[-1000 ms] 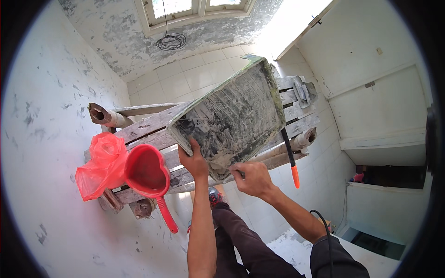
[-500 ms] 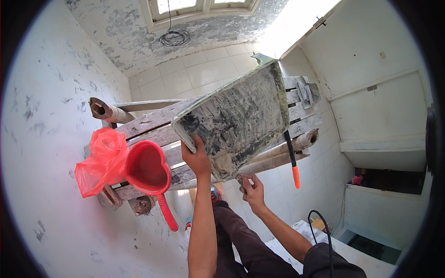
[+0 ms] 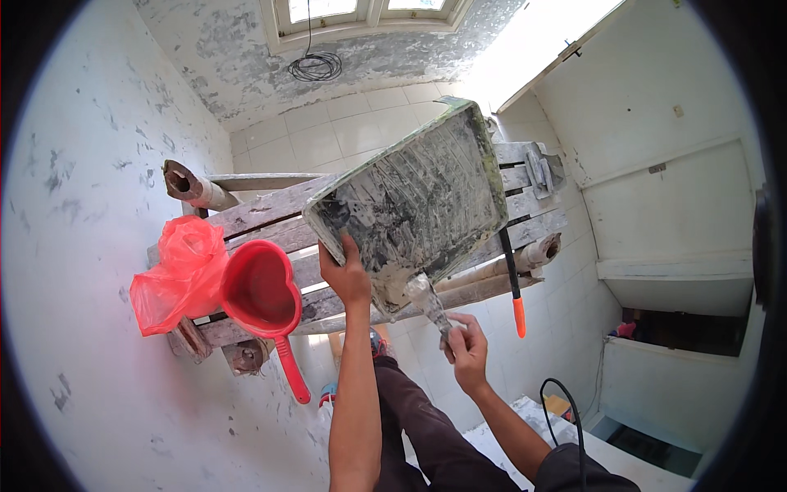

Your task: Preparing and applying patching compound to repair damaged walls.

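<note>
My left hand [image 3: 347,276] grips the near left edge of a paint tray [image 3: 422,193], its thumb over the rim. The tray is tilted above a slatted bench and smeared with grey plaster. A wet lump of filler [image 3: 392,283] sits in its near corner. In my right hand [image 3: 467,353], fingers pinch the handle of a putty knife [image 3: 433,307]. Pale filler covers the knife's blade, which is just right of the tray's near corner. The knife's exact handle shape is partly hidden by my fingers.
On the wooden bench [image 3: 266,215], a red dipper [image 3: 262,291] stands beside a red plastic bag [image 3: 182,275]. Flat trowels [image 3: 541,170] lie at its right end. A black rod with an orange grip [image 3: 518,316] sticks out towards me. Coiled cable [image 3: 315,66] hangs below the window.
My right hand has moved right and slightly nearer to me, bringing the putty knife off the tray's corner with filler on its blade. My left hand keeps hold of the tray.
</note>
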### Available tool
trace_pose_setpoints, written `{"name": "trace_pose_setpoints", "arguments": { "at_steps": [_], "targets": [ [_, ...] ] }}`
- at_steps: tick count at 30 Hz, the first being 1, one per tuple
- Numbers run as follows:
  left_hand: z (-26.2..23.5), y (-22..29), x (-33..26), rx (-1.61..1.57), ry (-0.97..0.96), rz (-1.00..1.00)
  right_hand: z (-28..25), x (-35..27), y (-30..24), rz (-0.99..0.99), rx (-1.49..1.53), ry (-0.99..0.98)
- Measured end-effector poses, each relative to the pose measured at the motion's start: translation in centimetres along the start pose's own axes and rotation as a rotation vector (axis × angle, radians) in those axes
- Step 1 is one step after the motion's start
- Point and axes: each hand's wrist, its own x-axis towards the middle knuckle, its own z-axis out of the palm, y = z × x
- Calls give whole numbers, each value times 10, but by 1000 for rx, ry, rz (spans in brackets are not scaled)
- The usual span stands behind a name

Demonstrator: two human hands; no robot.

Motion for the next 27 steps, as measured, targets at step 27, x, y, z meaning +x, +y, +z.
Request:
{"name": "trace_pose_setpoints", "arguments": {
  "at_steps": [27],
  "targets": [
    [-2, -2, -3, 72, 22, 35, -41, 57, 15, 22, -349, 6]
  ]
}}
